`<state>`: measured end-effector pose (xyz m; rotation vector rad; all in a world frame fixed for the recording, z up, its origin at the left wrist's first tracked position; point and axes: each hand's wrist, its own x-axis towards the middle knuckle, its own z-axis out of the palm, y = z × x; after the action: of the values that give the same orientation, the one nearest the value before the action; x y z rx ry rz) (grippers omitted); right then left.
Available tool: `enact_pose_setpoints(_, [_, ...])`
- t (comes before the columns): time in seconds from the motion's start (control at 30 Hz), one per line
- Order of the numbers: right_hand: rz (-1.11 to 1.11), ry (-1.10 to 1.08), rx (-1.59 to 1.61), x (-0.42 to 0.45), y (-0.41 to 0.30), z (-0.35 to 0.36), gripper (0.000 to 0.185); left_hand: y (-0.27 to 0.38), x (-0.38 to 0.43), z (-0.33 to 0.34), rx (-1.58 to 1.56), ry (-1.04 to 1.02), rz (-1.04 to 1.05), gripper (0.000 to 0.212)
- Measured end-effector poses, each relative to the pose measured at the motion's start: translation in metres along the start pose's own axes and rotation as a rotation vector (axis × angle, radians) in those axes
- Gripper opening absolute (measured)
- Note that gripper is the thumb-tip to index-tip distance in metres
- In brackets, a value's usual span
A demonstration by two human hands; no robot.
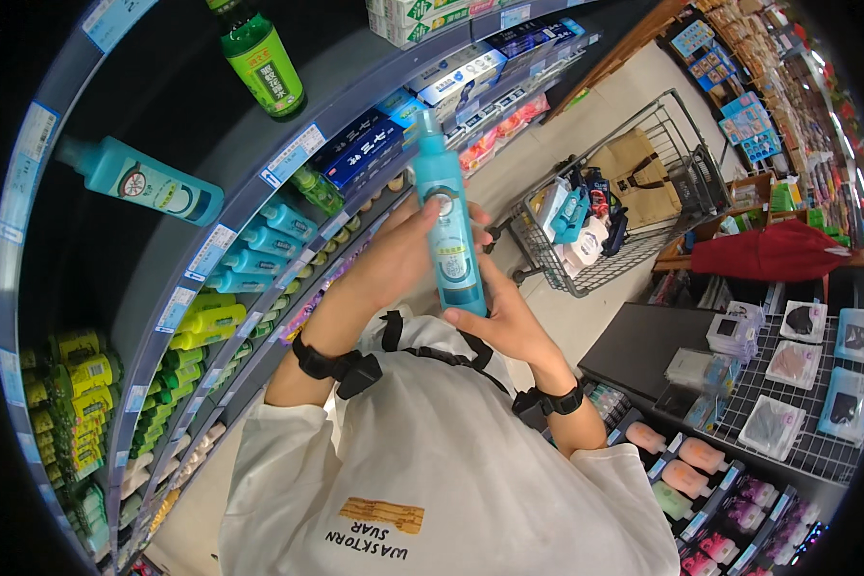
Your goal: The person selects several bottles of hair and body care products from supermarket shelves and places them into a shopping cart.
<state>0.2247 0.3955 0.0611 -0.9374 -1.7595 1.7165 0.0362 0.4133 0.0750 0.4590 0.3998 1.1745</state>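
Observation:
A teal spray bottle with a pale cap stands nearly upright in front of my chest, its printed label facing me. My left hand grips its upper half, with the thumb on the label and fingertips showing past the far side. Around the base is my right hand, its thumb across the lower front. Part of the fingers of both hands is hidden behind the bottle. A similar teal bottle leans on the shelf to the left, and several more teal bottles line a lower shelf.
Store shelves curve along the left, holding a green glass bottle, yellow-green bottles and blue boxes. Ahead right stands a wire shopping cart with several products and a brown bag. A wire display rack is at my right.

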Motion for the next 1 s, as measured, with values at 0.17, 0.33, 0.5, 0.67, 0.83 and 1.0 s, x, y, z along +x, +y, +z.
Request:
enact_pose_setpoints(0.17, [0.029, -0.046, 0.102, 0.006, 0.002, -0.016, 0.046, -0.006, -0.002, 0.015, 0.573, -0.076, 0.123, 0.049])
enact_pose_setpoints(0.33, [-0.164, -0.080, -0.038, 0.028, 0.007, -0.016, 0.048, 0.019, -0.030, 0.030, 1.303, -0.021, 0.227, 0.051])
enact_pose_setpoints(0.5, [-0.364, -0.253, -0.072, 0.060, -0.028, 0.024, 0.049, 0.050, -0.096, 0.023, 1.399, 0.316, 0.246, 0.052])
enact_pose_setpoints(0.67, [-0.281, -0.269, 0.033, 0.073, -0.031, 0.048, 0.043, 0.061, -0.175, 0.010, 1.134, 0.686, 1.046, 0.059])
enact_pose_setpoints(0.83, [-0.306, -0.226, 0.056, 0.071, -0.020, 0.066, 0.035, 0.092, -0.205, 0.003, 1.020, 1.051, 1.208, 0.062])
enact_pose_setpoints(1.0, [-0.355, -0.059, 0.109, 0.062, -0.020, 0.065, 0.025, 0.123, -0.211, 0.000, 0.961, 1.105, 1.258, 0.062])
